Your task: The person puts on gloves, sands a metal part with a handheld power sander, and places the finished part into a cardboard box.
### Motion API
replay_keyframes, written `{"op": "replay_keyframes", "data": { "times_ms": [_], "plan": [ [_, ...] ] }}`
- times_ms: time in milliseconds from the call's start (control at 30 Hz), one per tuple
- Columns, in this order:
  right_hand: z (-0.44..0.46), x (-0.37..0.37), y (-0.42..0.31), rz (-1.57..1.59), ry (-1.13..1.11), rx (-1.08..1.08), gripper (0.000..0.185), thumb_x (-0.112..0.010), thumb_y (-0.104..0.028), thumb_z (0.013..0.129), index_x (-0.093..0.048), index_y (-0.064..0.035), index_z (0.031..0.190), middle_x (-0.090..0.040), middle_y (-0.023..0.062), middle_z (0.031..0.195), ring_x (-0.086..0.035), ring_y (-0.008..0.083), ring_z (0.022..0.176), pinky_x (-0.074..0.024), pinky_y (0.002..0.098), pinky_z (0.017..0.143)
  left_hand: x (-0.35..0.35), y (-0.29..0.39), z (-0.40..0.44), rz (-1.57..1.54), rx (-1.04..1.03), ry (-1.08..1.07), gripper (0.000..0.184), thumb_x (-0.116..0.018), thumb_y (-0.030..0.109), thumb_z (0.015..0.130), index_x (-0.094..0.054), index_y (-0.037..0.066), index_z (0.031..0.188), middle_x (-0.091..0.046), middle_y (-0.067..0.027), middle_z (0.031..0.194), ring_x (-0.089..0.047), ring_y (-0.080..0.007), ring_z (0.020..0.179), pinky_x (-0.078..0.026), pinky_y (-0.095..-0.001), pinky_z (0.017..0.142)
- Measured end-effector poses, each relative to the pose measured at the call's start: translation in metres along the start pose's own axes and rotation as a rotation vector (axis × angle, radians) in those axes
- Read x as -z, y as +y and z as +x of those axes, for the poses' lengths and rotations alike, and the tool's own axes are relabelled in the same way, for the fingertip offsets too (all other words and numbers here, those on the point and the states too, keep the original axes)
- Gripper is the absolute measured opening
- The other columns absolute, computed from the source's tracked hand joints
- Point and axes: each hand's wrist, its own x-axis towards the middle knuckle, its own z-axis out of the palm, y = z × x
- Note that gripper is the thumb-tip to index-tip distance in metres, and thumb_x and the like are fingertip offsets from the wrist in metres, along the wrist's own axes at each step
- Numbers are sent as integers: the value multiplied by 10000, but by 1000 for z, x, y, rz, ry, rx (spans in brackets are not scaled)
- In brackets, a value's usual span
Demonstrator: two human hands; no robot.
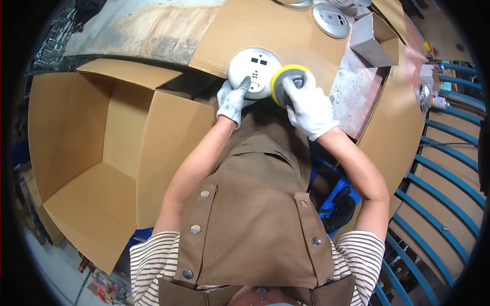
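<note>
My left hand (233, 102), in a grey-white glove, grips the near left edge of a round silver-white disc (250, 64) with dark rectangular openings, its thumb on the face. The disc is at the front edge of the cardboard-covered table. My right hand (310, 104), in a white glove, is closed around a round grey pad with a yellow rim (278, 84). The pad is tilted on its side, right next to the disc's right edge. A similar disc (331, 20) lies farther back on the right.
A large open cardboard box (122, 127) stands at the left. A small open carton (368, 43) sits at the table's back right. Blue curved bars (449, 148) run along the right side. Part of another disc (296, 2) shows at the top.
</note>
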Motion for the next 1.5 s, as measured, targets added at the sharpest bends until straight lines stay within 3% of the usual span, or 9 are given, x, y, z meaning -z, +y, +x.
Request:
{"op": "replay_keyframes", "data": {
  "times_ms": [133,233,333,433,733,1333,1500],
  "plan": [
    [-1,0,-1,-19,6,17,541,-625,-117,774,-519,-207,1297,-488,274,1190,-614,460,746,-554,533,616,-2,1,0,4,14,11,380,-721,103,884,-561,-57,1189,-652,-181,1103,-678,-263,934,-638,-398,725],
    [-1,0,-1,-8,22,3,540,-626,-116,772,-523,-209,1294,-489,274,1190,-612,463,750,-555,536,619,3,-1,1,51,2,-58,530,-722,201,905,-487,-20,1325,-595,-183,1226,-653,-316,1048,-621,-468,790],
    [-1,0,3,10,23,-5,541,-630,-116,768,-526,-209,1291,-492,274,1190,-610,465,756,-553,539,611,3,-1,2,53,-6,-61,523,-719,201,907,-490,-13,1326,-594,-179,1231,-653,-313,1051,-620,-464,788],
    [-3,0,2,0,28,22,540,-631,-117,769,-527,-205,1292,-492,277,1187,-611,462,755,-550,539,604,-3,2,-1,5,-2,15,389,-717,110,888,-552,-57,1199,-649,-186,1103,-679,-275,937,-641,-410,719],
    [-1,-2,-1,-12,41,38,522,-611,-107,780,-525,-196,1287,-495,281,1178,-611,473,759,-548,541,607,0,-1,1,-13,-8,-7,390,-714,109,891,-548,-64,1199,-641,-196,1119,-679,-279,938,-640,-418,723],
    [1,-5,-2,17,53,19,550,-626,-107,767,-524,-205,1299,-487,290,1183,-609,461,734,-550,538,606,1,0,0,-17,15,-24,429,-723,129,888,-540,-55,1229,-646,-188,1117,-679,-276,935,-636,-418,709],
    [0,-3,6,-15,76,11,554,-631,-112,764,-522,-201,1300,-494,281,1183,-609,458,733,-554,530,605,6,-8,8,7,-11,-63,532,-724,193,905,-484,-29,1325,-597,-193,1218,-661,-318,1028,-624,-458,783]
  ]
}}
